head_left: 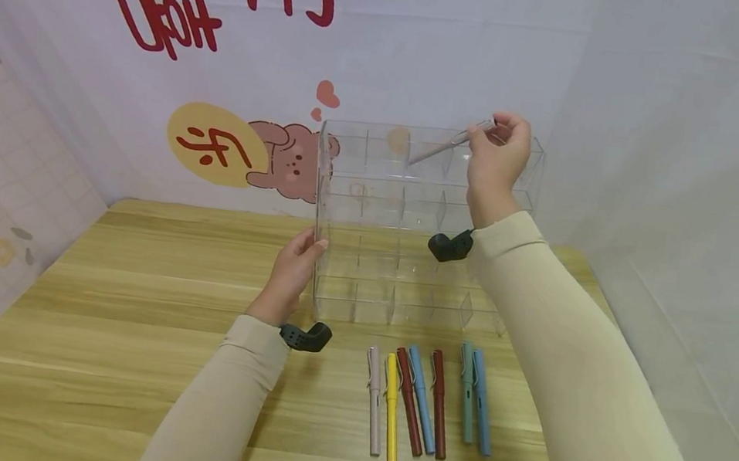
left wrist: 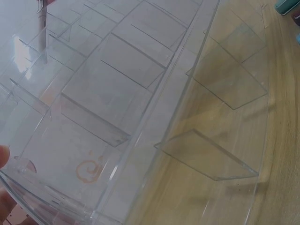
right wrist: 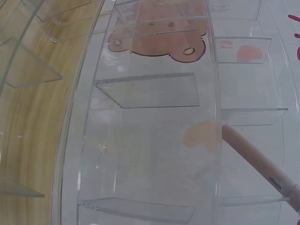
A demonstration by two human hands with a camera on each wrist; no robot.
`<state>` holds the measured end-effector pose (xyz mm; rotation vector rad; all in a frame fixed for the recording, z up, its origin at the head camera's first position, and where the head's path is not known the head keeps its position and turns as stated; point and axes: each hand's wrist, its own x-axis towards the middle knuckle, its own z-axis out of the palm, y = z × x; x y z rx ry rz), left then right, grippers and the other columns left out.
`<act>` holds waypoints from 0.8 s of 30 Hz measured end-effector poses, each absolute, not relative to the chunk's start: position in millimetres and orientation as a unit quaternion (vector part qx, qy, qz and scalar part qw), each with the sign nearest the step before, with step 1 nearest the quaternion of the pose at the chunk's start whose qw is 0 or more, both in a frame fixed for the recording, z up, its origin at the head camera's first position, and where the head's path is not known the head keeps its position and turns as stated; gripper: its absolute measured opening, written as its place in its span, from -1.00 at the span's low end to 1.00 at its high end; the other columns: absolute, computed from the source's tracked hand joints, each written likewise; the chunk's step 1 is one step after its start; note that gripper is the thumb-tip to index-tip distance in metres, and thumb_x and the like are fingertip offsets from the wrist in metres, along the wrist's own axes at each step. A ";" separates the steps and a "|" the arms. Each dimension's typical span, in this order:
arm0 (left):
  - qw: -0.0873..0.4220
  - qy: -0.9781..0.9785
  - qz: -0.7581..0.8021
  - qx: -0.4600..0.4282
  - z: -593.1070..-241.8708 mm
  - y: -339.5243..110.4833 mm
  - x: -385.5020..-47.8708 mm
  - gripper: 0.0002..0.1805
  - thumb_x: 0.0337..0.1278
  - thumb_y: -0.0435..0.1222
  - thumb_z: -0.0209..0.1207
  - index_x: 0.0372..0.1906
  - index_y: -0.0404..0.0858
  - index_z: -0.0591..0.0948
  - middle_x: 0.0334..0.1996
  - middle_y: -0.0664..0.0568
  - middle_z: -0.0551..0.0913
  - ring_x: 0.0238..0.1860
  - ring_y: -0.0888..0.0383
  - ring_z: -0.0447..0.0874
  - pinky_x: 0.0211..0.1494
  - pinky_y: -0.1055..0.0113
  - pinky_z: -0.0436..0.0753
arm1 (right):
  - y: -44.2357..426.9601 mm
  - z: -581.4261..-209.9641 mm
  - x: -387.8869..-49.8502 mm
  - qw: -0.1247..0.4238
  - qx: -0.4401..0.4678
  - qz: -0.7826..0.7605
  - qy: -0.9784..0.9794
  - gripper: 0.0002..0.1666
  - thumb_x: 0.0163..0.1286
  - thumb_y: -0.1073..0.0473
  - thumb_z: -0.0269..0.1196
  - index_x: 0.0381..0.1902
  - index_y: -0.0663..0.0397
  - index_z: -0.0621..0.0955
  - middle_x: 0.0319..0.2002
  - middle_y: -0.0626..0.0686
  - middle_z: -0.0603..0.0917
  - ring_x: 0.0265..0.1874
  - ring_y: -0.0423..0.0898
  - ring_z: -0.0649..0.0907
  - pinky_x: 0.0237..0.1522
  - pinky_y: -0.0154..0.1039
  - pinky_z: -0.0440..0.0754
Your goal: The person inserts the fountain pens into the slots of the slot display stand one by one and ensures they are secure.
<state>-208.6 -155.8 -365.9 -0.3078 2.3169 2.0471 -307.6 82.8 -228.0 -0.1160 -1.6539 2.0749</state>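
Note:
My right hand (head_left: 501,162) pinches a pale pink clip pen (head_left: 437,151) near its upper end, at the top row of a clear acrylic rack (head_left: 386,181). The pen slants down to the left, and its lower end is by a divider (right wrist: 253,116) in the right wrist view. Low on the rack's left side, my left hand (head_left: 292,271) grips the side wall, thumb in front and fingers behind. That thumb (left wrist: 3,156) shows at the edge of the left wrist view. The rack stands upright, divided into several small compartments.
In front of the rack, several clip pens lie on the wooden table (head_left: 184,362): a pale pink pen (head_left: 374,406), a yellow pen (head_left: 391,412), two dark red pens (head_left: 439,407), two blue pens (head_left: 483,405) and a green pen (head_left: 468,395). A printed white cloth (head_left: 435,52) hangs behind.

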 end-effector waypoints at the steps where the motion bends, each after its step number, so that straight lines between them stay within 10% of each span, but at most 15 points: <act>1: 0.018 0.746 0.659 -0.098 -366.0 -155.7 -208.7 -0.42 0.43 -0.04 -0.02 0.46 -0.06 0.24 0.40 0.00 0.29 0.42 -0.03 0.16 0.41 -0.09 0.18 | 83.0 -228.3 -307.3 0.240 -0.042 0.760 -0.603 -0.62 0.27 0.44 0.24 0.03 0.20 0.45 -0.13 -0.01 0.44 -0.12 -0.16 0.49 -0.02 -0.33 0.57; 24: 0.018 0.741 0.665 -0.093 -366.8 -156.4 -207.9 -0.41 0.45 -0.08 -0.04 0.49 -0.10 0.19 0.44 -0.04 0.22 0.44 -0.03 0.12 0.43 -0.02 0.20 | 97.6 -236.4 -293.7 0.235 -0.024 0.758 -0.608 -0.57 0.22 0.42 0.32 0.01 0.07 0.46 -0.12 -0.02 0.49 -0.08 -0.14 0.56 -0.01 -0.31 0.58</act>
